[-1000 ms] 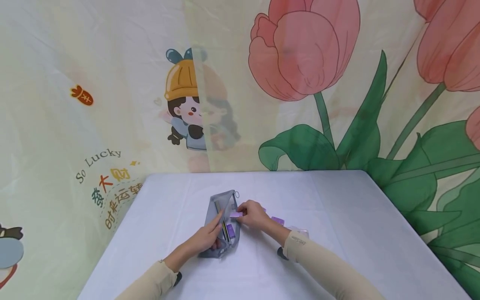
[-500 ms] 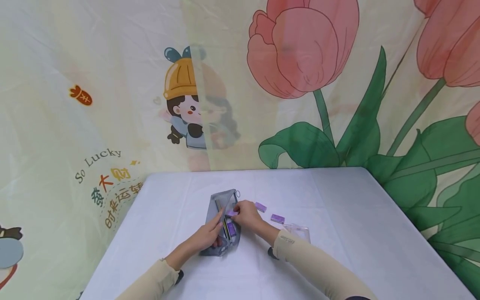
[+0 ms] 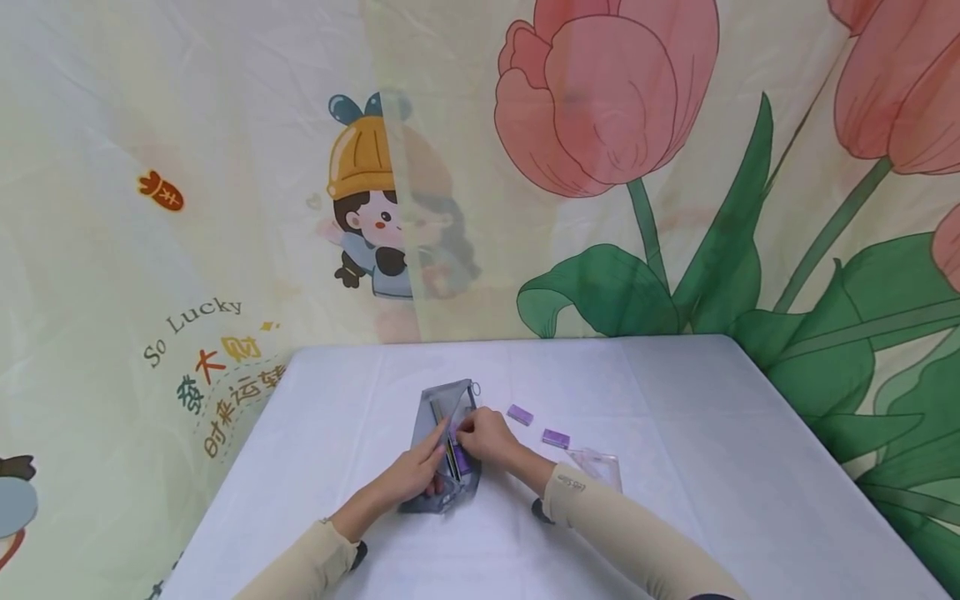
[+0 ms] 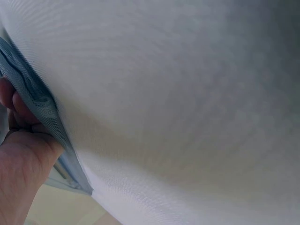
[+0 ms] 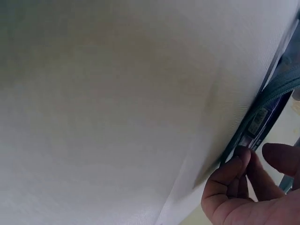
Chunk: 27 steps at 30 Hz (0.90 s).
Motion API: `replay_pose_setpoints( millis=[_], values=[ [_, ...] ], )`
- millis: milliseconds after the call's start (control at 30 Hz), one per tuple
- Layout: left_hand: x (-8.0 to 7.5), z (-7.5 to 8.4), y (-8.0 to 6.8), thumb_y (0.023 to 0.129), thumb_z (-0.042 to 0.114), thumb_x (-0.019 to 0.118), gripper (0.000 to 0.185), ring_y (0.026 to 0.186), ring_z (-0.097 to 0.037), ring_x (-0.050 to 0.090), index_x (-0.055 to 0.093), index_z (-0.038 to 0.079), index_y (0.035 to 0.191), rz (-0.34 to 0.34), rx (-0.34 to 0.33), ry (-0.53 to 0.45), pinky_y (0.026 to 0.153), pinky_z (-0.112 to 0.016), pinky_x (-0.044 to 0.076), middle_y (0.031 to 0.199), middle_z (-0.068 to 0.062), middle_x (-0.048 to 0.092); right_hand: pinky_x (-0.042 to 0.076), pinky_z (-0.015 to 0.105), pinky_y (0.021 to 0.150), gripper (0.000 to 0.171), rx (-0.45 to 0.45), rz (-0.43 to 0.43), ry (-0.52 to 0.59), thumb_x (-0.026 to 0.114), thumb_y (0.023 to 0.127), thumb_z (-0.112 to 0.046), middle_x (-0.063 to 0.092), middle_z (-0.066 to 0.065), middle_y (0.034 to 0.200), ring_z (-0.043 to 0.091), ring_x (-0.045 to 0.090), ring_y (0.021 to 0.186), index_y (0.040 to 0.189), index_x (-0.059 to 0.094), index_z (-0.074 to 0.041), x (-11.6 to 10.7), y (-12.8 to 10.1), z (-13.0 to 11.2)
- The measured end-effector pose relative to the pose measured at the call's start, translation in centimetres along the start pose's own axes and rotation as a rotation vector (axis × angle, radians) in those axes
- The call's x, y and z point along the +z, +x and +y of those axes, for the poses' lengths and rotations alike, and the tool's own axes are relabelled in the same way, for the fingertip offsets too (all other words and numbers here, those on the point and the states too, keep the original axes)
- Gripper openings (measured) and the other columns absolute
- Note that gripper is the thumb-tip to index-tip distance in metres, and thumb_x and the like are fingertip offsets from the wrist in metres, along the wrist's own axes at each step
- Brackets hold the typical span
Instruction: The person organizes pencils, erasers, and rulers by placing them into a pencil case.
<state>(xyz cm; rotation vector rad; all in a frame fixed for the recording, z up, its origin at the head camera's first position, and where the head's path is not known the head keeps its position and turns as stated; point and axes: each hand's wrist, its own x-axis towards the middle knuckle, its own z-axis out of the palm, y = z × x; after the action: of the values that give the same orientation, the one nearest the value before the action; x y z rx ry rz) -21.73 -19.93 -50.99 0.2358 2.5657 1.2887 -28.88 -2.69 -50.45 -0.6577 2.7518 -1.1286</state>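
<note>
On the white counter [image 3: 690, 408], just off centre toward nine o'clock, the left hand [image 3: 409, 473] is clamping a mesh pouch [image 3: 426, 425]. The right hand [image 3: 491, 437] is working at its three-o'clock side, whether clamped on anything I cannot tell. Tulip-printed cloth [image 3: 465, 67] is hanging beyond, at twelve.

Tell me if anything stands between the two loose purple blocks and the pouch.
Yes: the right hand, at the open side of the grey pouch, stands between it and the two purple blocks. Nothing else visible does.
</note>
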Motion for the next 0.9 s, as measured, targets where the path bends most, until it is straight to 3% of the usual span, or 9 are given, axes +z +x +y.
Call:
replay_pose_setpoints(
  millis=[233,400,567,733,900],
  values=[
    [0.1,0.2,0.0,0.109,0.03,0.032,0.054,0.063,-0.017,0.059,0.014,0.027,0.16,-0.008,-0.012,0.0,0.066,-0.033,0.046,0.07,-0.004,0.064,0.05,0.022,0.065,0.02,-0.085,-0.036,-0.049,0.068,0.09,-0.016,0.071,0.005,0.085,0.009,0.059,0.071,0.103,0.075,-0.003,-0.8,-0.5,0.1],
    [0.0,0.1,-0.1,0.109,0.031,0.033,0.055,0.063,-0.017,0.059,0.013,0.029,0.16,-0.002,-0.021,-0.002,0.067,-0.033,0.045,0.07,-0.004,0.064,0.05,0.024,0.072,0.033,-0.164,-0.017,-0.159,0.068,0.09,-0.023,0.066,0.007,0.097,0.013,0.058,0.083,0.117,0.07,-0.004,-1.9,-1.2,-0.1],
    [0.2,0.0,0.1,0.109,0.031,0.034,0.055,0.062,-0.017,0.059,0.014,0.029,0.16,0.001,-0.01,-0.001,0.067,-0.033,0.046,0.068,-0.004,0.064,0.053,0.037,0.093,0.054,-0.252,0.04,-0.28,0.068,0.091,-0.034,0.063,0.012,0.125,0.024,0.062,0.111,0.137,0.058,-0.007,-3.0,-2.3,0.7],
    [0.4,0.0,0.0,0.108,0.031,0.035,0.055,0.061,-0.016,0.059,0.015,0.029,0.16,0.01,-0.014,0.002,0.067,-0.032,0.045,0.067,-0.004,0.064,0.046,0.052,0.1,0.065,-0.336,0.073,-0.312,0.071,0.087,-0.037,0.055,0.017,0.14,0.034,0.055,0.126,0.141,0.053,-0.006,-4.3,-3.1,2.2],
    [0.2,0.2,-0.1,0.108,0.031,0.035,0.055,0.062,-0.016,0.059,0.015,0.029,0.16,0.021,-0.021,0.008,0.067,-0.032,0.046,0.068,-0.005,0.064,0.041,0.058,0.104,0.072,-0.27,0.019,-0.367,0.069,0.087,-0.047,0.04,0.015,0.155,0.038,0.048,0.134,0.148,0.046,-0.014,-5.9,-3.8,3.8]
  ],
)
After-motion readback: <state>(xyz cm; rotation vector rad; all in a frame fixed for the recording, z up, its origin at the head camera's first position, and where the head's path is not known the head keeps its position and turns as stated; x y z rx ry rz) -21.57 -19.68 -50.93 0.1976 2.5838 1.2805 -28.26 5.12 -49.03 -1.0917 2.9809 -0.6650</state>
